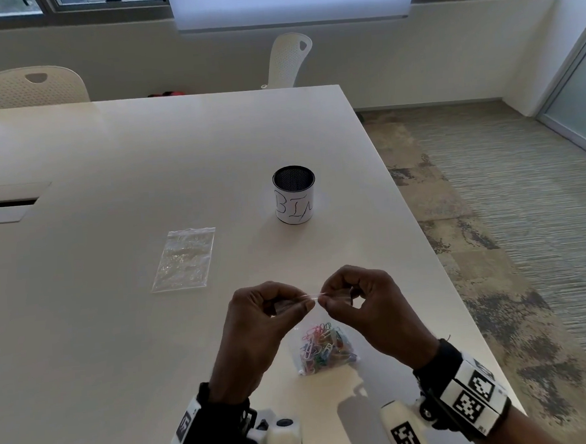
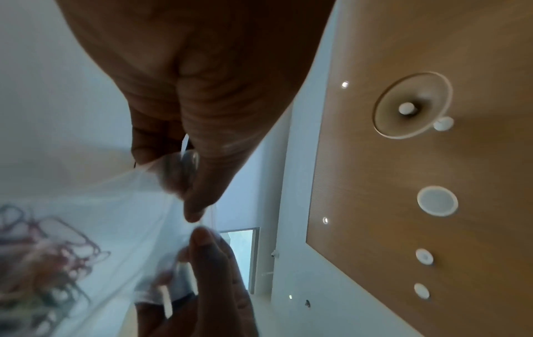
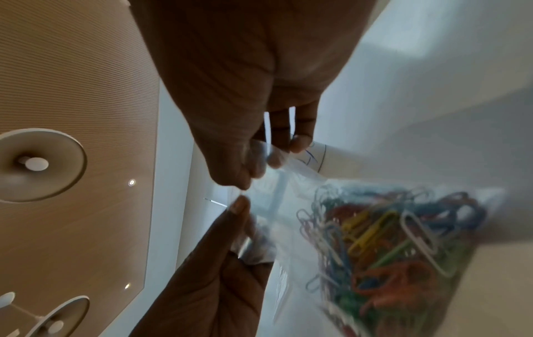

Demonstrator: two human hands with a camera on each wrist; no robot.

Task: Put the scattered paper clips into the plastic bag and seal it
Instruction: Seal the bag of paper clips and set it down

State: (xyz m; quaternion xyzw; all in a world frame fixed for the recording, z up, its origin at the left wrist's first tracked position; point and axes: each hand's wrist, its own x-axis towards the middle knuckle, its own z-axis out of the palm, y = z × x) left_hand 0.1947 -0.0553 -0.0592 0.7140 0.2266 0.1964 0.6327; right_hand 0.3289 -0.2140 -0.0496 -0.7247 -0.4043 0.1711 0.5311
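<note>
I hold the plastic bag (image 1: pixel 321 348) of paper clips (image 1: pixel 323 347) in front of the cup marked BIN (image 1: pixel 294 195). My left hand (image 1: pixel 256 323) and right hand (image 1: pixel 369 306) both pinch its top edge, thumb against fingertips. A second bag (image 1: pixel 185 259) lies left of the cup.

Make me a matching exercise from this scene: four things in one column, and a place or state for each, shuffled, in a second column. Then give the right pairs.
Things:
1. bag of paper clips
2. empty plastic bag
3. cup marked BIN
4. white chair

Places or states:
A. stands upright on the table, beyond the hands
B. lies flat on the table, left of the hands
C. behind the table's far edge
D. pinched at its top edge by the left hand and right hand

Pairs: 1-D, 2-B, 3-A, 4-C
</note>
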